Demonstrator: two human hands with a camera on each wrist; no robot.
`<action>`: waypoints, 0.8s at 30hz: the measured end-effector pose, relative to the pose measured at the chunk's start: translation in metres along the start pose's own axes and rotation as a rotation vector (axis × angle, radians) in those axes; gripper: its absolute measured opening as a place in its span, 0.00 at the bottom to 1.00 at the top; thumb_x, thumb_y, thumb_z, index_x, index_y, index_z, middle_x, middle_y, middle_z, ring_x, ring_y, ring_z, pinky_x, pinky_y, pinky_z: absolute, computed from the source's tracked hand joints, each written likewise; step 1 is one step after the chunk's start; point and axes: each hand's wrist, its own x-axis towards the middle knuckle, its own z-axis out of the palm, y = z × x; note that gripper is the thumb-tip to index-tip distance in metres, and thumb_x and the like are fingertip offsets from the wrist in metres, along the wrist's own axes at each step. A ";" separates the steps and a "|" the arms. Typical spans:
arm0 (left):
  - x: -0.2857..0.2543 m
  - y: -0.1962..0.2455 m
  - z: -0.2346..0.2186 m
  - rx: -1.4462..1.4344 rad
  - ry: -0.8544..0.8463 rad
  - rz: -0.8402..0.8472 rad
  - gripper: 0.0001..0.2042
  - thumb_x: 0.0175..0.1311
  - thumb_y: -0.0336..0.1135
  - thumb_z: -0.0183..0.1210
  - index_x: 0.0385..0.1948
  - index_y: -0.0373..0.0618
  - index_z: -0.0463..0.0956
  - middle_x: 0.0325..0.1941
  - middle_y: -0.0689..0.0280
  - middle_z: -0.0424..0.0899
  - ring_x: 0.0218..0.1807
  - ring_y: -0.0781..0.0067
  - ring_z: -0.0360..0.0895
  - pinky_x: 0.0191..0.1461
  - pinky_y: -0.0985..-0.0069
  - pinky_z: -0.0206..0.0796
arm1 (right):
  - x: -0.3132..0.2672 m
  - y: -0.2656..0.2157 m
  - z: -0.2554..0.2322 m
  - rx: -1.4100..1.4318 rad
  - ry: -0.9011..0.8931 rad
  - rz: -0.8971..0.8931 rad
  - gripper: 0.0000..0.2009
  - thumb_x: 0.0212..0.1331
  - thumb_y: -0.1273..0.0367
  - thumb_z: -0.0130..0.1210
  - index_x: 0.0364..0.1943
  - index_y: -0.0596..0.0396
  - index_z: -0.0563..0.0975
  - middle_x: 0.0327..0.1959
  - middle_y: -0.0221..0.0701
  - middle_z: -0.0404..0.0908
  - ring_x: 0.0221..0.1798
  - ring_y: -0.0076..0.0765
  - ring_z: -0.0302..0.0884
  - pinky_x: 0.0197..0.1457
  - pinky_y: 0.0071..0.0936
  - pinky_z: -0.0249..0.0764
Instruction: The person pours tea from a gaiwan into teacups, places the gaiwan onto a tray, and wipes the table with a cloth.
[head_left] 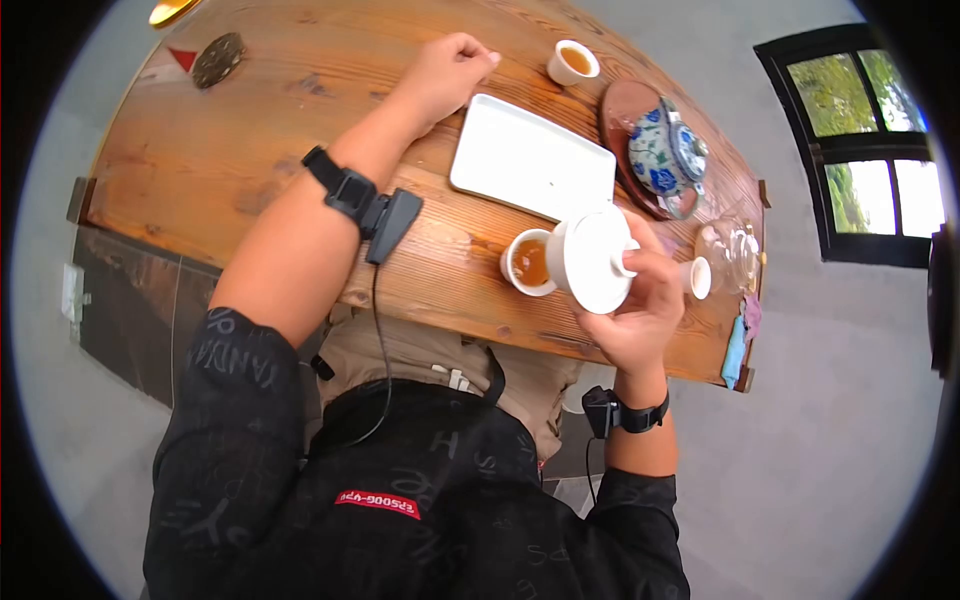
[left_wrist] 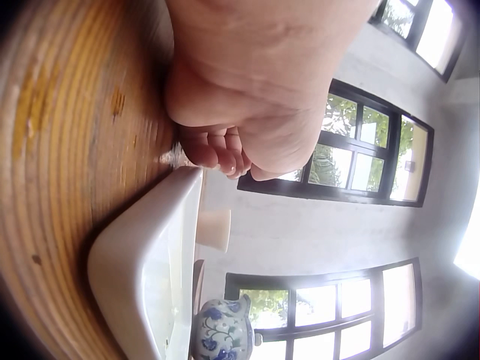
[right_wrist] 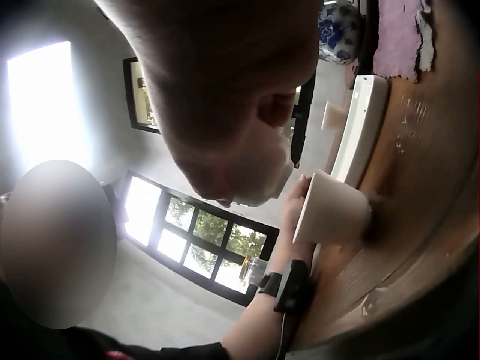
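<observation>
My right hand (head_left: 645, 295) grips a white lidded bowl (head_left: 592, 262) and holds it tipped on its side over a white teacup (head_left: 530, 263) that has brown tea in it. The cup stands near the table's front edge and shows again in the right wrist view (right_wrist: 330, 217). My left hand (head_left: 450, 70) rests as a fist on the wooden table (head_left: 250, 130) and holds nothing. Its curled fingers (left_wrist: 221, 154) lie just beside the corner of a white rectangular tray (head_left: 530, 160).
A second cup of tea (head_left: 573, 62) stands past the tray. A blue-and-white teapot (head_left: 667, 150) sits on a dark round saucer at the right. A glass pitcher (head_left: 730, 250), a small white cup (head_left: 700, 277) and a cloth (head_left: 735, 345) lie by the right edge.
</observation>
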 end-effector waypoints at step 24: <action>0.005 -0.007 -0.008 -0.029 -0.049 -0.045 0.08 0.79 0.39 0.60 0.40 0.45 0.78 0.31 0.74 0.77 0.29 0.86 0.68 0.34 0.84 0.64 | -0.075 -0.011 -0.236 -0.813 0.187 0.533 0.24 0.46 0.72 0.76 0.49 0.57 0.78 0.47 0.33 0.82 0.53 0.32 0.83 0.57 0.31 0.80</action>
